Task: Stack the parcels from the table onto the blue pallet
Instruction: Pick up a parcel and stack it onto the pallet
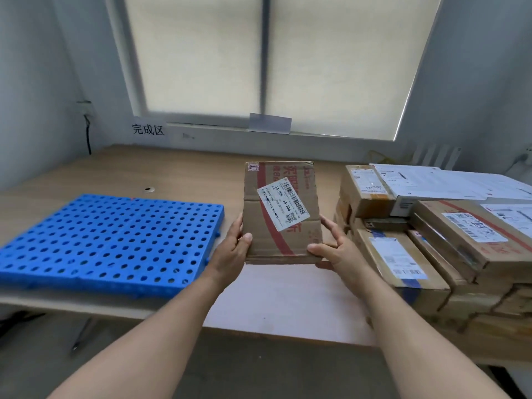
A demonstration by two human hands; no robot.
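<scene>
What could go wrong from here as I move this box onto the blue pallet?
The left hand and right hand grip the parcel only at its lower corners, so it may tip or slip. The blue pallet lies near the front edge of the table; a box set there might fall off. The uneven parcel pile by your right arm could get knocked.

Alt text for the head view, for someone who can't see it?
Two hands hold a labelled parcel over the table, left hand and right hand gripping its lower sides. A blue pallet lies to its left, a stack of parcels to its right.
</scene>
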